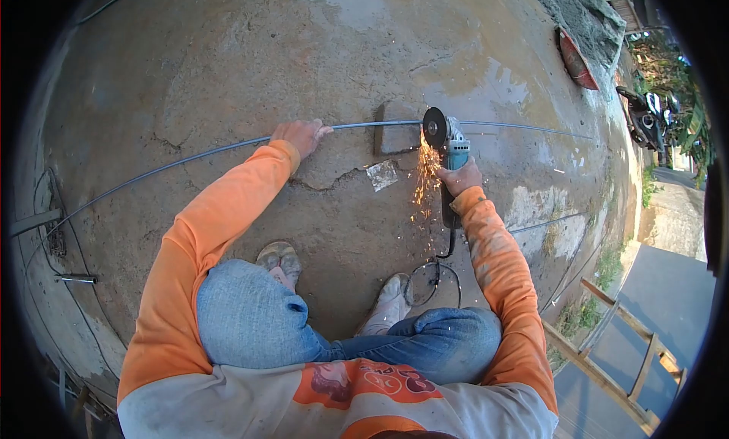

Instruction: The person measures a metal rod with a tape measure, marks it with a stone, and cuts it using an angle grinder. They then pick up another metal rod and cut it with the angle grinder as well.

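A long thin steel rod lies across the concrete ground, resting on a flat stone block. My left hand presses down on the rod left of the block. My right hand grips a teal angle grinder. Its disc touches the rod at the block's right end, and orange sparks spray toward me. I am squatting, with both feet in sandals just below the rod.
The grinder's black cord loops near my right foot. A small flat scrap lies by the block. More rods lie right. A wooden ladder, a red basin and a motorbike stand right.
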{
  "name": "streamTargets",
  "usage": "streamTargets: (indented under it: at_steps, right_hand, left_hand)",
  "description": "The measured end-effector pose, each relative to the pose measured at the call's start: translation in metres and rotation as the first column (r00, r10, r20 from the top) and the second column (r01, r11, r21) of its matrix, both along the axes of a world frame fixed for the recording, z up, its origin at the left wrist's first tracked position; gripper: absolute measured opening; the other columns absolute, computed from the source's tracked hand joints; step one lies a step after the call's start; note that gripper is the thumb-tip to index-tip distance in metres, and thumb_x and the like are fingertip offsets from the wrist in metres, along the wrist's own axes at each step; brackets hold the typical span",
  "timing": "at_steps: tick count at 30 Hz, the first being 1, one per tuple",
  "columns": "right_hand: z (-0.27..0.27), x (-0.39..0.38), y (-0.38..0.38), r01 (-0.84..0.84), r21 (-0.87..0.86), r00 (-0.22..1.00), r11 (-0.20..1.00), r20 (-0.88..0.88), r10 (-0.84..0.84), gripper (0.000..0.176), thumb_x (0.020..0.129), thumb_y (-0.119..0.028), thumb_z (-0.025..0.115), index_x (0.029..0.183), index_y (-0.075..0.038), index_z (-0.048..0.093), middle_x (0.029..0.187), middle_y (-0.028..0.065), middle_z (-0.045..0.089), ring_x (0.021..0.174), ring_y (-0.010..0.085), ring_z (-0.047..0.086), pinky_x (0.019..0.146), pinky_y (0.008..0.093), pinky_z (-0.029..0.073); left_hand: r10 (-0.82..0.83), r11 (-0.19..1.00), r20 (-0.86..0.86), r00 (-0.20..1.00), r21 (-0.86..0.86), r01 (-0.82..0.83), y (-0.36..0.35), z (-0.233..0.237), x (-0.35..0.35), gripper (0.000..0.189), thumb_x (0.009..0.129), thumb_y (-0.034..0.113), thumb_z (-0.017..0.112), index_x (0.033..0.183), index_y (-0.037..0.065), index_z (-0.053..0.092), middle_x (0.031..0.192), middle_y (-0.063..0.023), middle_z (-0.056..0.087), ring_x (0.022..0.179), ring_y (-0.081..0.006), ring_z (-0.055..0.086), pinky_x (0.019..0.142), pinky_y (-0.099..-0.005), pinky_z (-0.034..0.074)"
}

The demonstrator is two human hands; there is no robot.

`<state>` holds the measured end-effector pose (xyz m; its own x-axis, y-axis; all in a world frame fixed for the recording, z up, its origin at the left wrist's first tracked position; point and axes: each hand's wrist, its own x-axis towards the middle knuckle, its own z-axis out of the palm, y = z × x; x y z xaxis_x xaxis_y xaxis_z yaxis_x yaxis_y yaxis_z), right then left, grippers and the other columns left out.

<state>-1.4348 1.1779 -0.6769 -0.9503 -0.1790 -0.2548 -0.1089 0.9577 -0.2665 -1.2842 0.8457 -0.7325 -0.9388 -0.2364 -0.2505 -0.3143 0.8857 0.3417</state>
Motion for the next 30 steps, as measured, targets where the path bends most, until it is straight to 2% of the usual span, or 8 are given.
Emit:
streamTargets:
  at_steps: [8,14,16,22,25,30]
  right_hand:
    - [0.002,0.002,-0.001,0.018,0.031,1.000,0.999,0.017,-0.019,0.067,0.059,-0.039,0.077,0.103,0.005,0.049,0.098,0.0285,0.060,0.096,0.0408,0.059,0.082,0.0425,0.048]
    - [-0.002,-0.002,0.004,-0.022,-0.096,1.000,0.995,0.012,0.023,0.071,0.059,-0.041,0.077,0.106,0.004,0.049,0.100,0.0281,0.060,0.097,0.0411,0.059,0.083,0.0432,0.047]
    - [-0.002,-0.002,0.000,0.013,0.030,1.000,0.999,0.001,-0.013,0.071,0.059,-0.042,0.077,0.106,0.003,0.049,0.101,0.0277,0.060,0.097,0.0411,0.059,0.083,0.0433,0.047]
    - [-0.011,-0.006,0.005,-0.005,-0.051,1.000,0.999,0.019,0.006,0.070,0.059,-0.042,0.076,0.104,0.004,0.050,0.101,0.0278,0.060,0.096,0.0414,0.059,0.083,0.0432,0.048]
    - [-0.001,-0.003,-0.001,-0.004,0.026,1.000,1.000,0.006,0.004,0.069,0.059,-0.041,0.076,0.104,0.005,0.050,0.101,0.0280,0.060,0.095,0.0413,0.059,0.083,0.0428,0.048]
    - [0.000,-0.004,-0.004,0.010,0.015,1.000,1.000,-0.002,-0.010,0.068,0.059,-0.040,0.075,0.103,0.005,0.050,0.098,0.0282,0.061,0.094,0.0413,0.060,0.082,0.0425,0.048]
  left_hand:
    - [0.015,1.000,-0.006,1.000,0.015,-0.014,0.001,0.001,0.000,0.042,0.093,0.047,0.036,0.092,0.010,0.055,0.083,-0.0154,0.064,0.079,-0.0371,0.061,0.068,-0.0471,0.047]
    - [0.012,1.000,-0.030,0.999,0.005,-0.012,0.002,0.003,0.002,0.042,0.093,0.047,0.037,0.091,0.009,0.056,0.083,-0.0154,0.064,0.080,-0.0368,0.061,0.068,-0.0467,0.048]
    - [0.013,1.000,-0.022,1.000,0.011,-0.013,0.001,0.002,0.001,0.042,0.093,0.047,0.038,0.092,0.009,0.056,0.083,-0.0155,0.064,0.079,-0.0369,0.061,0.068,-0.0468,0.048]
    - [0.016,1.000,-0.006,1.000,0.008,-0.016,0.000,0.000,0.001,0.041,0.093,0.047,0.038,0.093,0.010,0.056,0.082,-0.0156,0.064,0.079,-0.0371,0.061,0.067,-0.0470,0.048]
    - [0.015,1.000,-0.001,1.000,0.005,-0.015,0.001,0.000,0.000,0.041,0.093,0.047,0.038,0.093,0.010,0.056,0.082,-0.0157,0.064,0.079,-0.0371,0.061,0.067,-0.0470,0.047]
    - [0.012,1.000,0.011,1.000,0.004,-0.012,0.001,0.003,0.000,0.042,0.093,0.047,0.038,0.092,0.010,0.056,0.082,-0.0155,0.064,0.078,-0.0369,0.061,0.067,-0.0472,0.047]
